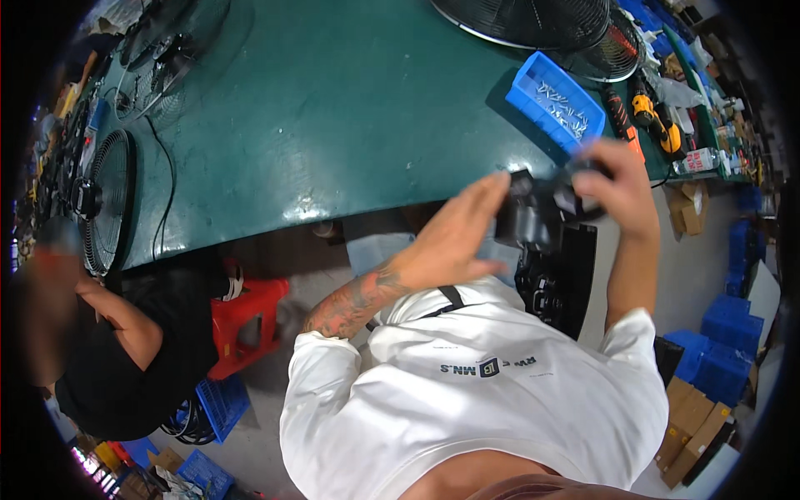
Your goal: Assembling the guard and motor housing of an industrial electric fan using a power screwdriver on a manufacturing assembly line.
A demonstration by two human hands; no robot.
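A glossy black plastic housing (529, 218) is held between my hands, just off the front edge of the table. My left hand (462, 225) has its fingers stretched out, with the fingertips at the housing's left side. My right hand (621, 183) is curled round the right end, where a darker round piece (587, 196) shows, smeared by motion. Whether that piece is joined to the housing, I cannot tell. Beyond my right hand a blue bin (557, 100) holds many small metal screws. Below the housing, more black parts (542, 287) are stacked beside my lap.
The green table (333, 108) spans the front. Fan grilles (533, 21) lie at the far right, near orange-and-black power drivers (654, 117). At left, a person in black (142, 350) sits by a standing fan grille (108, 200). A red stool (246, 325) and blue crates (725, 342) are on the floor.
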